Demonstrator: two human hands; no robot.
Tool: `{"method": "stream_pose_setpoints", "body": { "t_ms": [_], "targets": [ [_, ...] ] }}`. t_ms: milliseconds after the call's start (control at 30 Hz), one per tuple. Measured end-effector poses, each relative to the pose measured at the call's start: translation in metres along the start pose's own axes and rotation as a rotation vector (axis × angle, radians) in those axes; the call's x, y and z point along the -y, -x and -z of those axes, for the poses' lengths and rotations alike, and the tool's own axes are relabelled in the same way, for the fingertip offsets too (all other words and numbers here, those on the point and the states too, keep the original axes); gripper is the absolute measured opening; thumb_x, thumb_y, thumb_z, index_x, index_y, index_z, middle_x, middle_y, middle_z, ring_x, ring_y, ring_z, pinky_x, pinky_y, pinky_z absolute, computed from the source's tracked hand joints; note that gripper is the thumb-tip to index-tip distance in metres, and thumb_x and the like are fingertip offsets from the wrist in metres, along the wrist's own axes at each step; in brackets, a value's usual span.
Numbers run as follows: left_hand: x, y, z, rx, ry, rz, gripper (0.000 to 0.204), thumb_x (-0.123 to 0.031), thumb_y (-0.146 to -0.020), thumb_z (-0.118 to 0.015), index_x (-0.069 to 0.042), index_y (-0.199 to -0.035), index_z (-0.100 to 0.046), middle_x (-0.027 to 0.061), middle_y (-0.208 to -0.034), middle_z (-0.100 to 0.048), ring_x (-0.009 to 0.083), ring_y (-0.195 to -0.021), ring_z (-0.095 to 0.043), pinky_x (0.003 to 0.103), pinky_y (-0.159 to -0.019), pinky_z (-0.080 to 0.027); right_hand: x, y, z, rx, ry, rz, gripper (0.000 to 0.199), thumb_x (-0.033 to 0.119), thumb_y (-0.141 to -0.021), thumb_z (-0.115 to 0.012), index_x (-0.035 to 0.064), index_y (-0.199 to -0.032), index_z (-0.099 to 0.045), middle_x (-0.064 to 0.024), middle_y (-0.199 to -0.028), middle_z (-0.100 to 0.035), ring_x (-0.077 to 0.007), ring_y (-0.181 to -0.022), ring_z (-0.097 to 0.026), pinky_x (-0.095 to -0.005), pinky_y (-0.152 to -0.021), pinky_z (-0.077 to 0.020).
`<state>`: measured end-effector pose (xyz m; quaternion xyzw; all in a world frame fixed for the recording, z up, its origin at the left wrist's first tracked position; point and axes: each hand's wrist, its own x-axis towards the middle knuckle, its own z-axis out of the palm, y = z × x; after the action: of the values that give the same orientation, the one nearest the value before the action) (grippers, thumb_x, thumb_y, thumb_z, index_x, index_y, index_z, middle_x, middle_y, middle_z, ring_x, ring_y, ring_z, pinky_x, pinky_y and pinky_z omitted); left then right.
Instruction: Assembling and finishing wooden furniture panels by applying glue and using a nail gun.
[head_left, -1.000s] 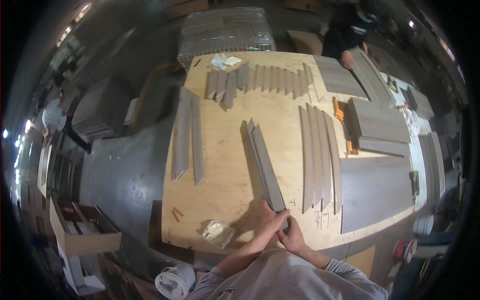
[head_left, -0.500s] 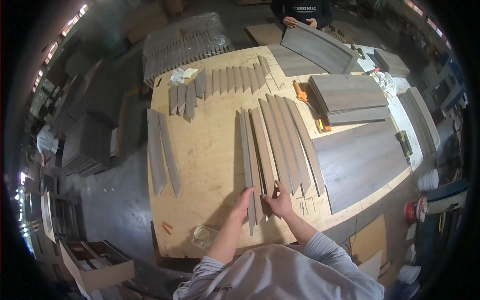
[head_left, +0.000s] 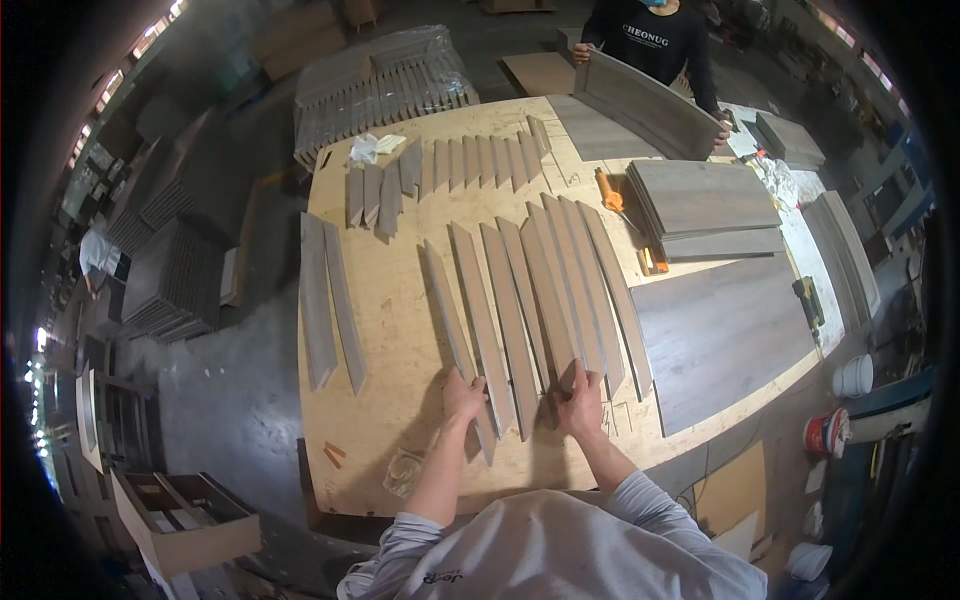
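Note:
Several long, mitred wooden strips lie side by side in the middle of the plywood-topped table (head_left: pixel 390 300), their narrow edges grey and faces brown. My left hand (head_left: pixel 464 397) is closed around the near end of the leftmost strip (head_left: pixel 448 315), which slants apart from the others. My right hand (head_left: pixel 580 400) grips the near end of another strip (head_left: pixel 548 300) farther right in the row. Between my hands lie a few more strips (head_left: pixel 482 335) with gaps between them. To the left, two grey strips (head_left: pixel 318 300) rest near the table's edge.
Short mitred pieces (head_left: pixel 470 163) stand in a row at the back. On the right are a large grey panel (head_left: pixel 730 330), stacked boards (head_left: pixel 705 200) and an orange-handled tool (head_left: pixel 608 193). Across the table a co-worker (head_left: pixel 665 45) holds a framed panel (head_left: pixel 645 105).
The strips between my hands have spread apart. My left hand has moved left with the leftmost strip; my right hand has shifted slightly right. The co-worker's framed panel has swung to another angle.

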<state>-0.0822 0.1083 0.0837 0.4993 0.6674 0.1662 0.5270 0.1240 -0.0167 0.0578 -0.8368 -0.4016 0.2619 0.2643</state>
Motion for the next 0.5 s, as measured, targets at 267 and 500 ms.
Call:
{"method": "stream_pose_setpoints", "body": {
  "t_ms": [267, 500],
  "targets": [
    [0.04, -0.018, -0.003, -0.272, -0.543, -0.299, 0.069, -0.036, -0.094, -0.068, -0.009, -0.152, -0.043, 0.0242, -0.154, -0.037, 0.0387, -0.143, -0.035, 0.054, -0.117, -0.03, -0.007, -0.008, -0.012, -0.103, 0.499, 0.443, 0.068, 0.039, -0.093, -0.064, 0.0145, -0.153, -0.042, -0.0174, -0.157, -0.039, -0.0401, -0.146, -0.035, -0.0665, -0.117, -0.024],
    [0.069, -0.006, -0.028, -0.284, -0.712, -0.594, 0.068, -0.039, -0.097, -0.061, -0.011, -0.155, -0.04, 0.0231, -0.164, -0.022, 0.0454, -0.152, -0.016, 0.066, -0.122, -0.01, 0.016, -0.011, -0.033, 0.079, 0.466, 0.558, 0.058, 0.035, -0.099, -0.056, 0.0173, -0.153, -0.044, -0.0175, -0.162, -0.034, -0.0393, -0.152, -0.029, -0.066, -0.12, -0.0234]
  ]
}}
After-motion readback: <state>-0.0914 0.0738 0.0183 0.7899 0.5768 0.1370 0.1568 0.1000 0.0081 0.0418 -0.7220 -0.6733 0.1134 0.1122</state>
